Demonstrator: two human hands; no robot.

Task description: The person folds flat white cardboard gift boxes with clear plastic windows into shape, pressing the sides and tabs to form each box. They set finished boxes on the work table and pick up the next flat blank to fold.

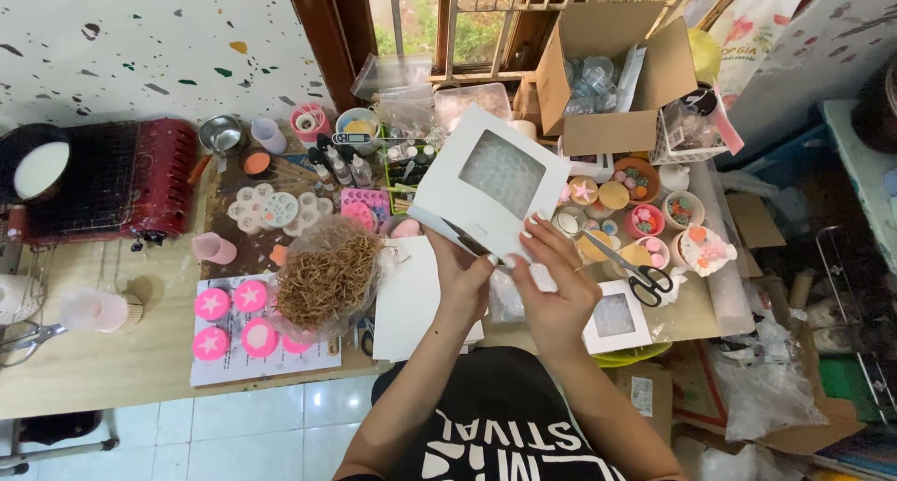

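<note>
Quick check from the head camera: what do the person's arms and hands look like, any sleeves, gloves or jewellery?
Both forearms are bare, no gloves. The left hand shows no jewellery; the right hand has a thin ring on one finger. A black shirt with white lettering covers the torso.

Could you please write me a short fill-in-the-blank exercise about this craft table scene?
1. Both hands, left hand and right hand, hold a flat white cardboard box with a clear ____ in it.
2. The black-handled scissors lie to the person's ____.
3. The round star-topped discs on the white sheet are ____.

Missing words: window; right; pink
</note>
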